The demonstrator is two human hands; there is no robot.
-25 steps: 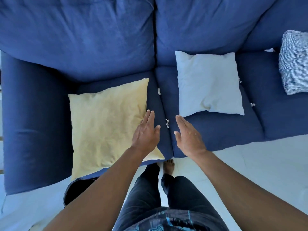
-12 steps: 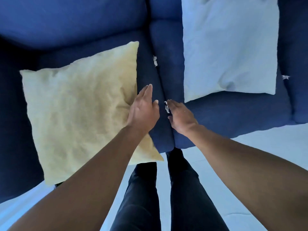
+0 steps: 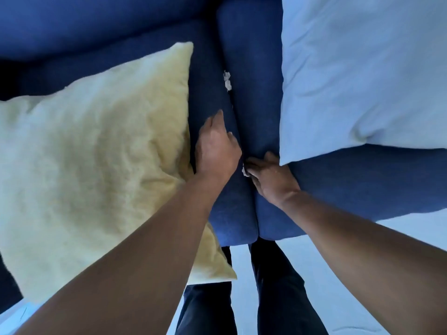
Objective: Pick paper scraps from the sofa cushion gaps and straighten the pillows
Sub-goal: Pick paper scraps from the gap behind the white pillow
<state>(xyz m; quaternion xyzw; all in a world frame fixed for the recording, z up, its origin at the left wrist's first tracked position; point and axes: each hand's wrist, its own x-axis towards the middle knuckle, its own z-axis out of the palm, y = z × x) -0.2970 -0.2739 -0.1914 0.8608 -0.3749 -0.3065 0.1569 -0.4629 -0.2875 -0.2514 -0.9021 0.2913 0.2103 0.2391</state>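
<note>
A blue sofa [image 3: 232,213] fills the view, with a gap running between two seat cushions. My left hand [image 3: 216,151] presses flat on the left cushion beside the gap, its fingers apart. At the gap, my right hand [image 3: 271,175] has its fingertips pinched on a small white paper scrap [image 3: 244,172]. A second white scrap [image 3: 227,80] sticks out of the gap farther back. A yellow pillow [image 3: 96,160] lies askew on the left cushion. On the right cushion lies a white pillow [image 3: 362,73].
The sofa's backrest [image 3: 96,22] runs along the top. Pale floor [image 3: 350,228] shows in front of the sofa. My legs in dark trousers [image 3: 278,298] stand against the cushion fronts.
My head has come closer to the sofa. My right hand has curled its fingers onto the near scrap in the gap. My left hand has shifted toward the gap and presses the cushion.
</note>
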